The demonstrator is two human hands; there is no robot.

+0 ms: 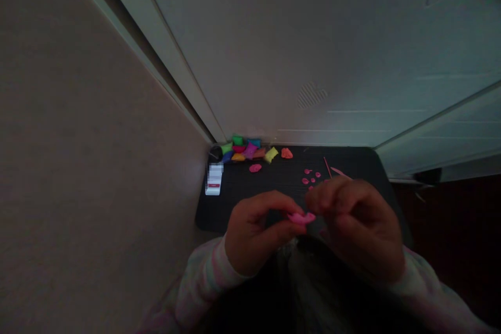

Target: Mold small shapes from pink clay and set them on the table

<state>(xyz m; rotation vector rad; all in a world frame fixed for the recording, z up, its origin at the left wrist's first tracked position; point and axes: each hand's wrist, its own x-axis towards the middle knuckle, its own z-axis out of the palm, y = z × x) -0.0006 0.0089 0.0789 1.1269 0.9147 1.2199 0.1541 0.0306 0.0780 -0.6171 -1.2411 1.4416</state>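
Both hands meet over the near edge of a small black table [352, 159]. My left hand [254, 232] pinches a small flattened piece of pink clay [301, 217] between thumb and fingers. My right hand [354, 224] is curled, its fingertips pinching the same pink piece from the right. Behind the hands, several small pink clay bits [311, 176] lie on the table, with a thin pink stick tool [327, 167] beside them.
A pile of coloured clay packets [245, 149] sits at the table's far left, with an orange lump [287, 153] and a pink lump [255, 168] near it. A white box [214, 180] lies at the left edge. Walls rise behind and to the left; the scene is dim.
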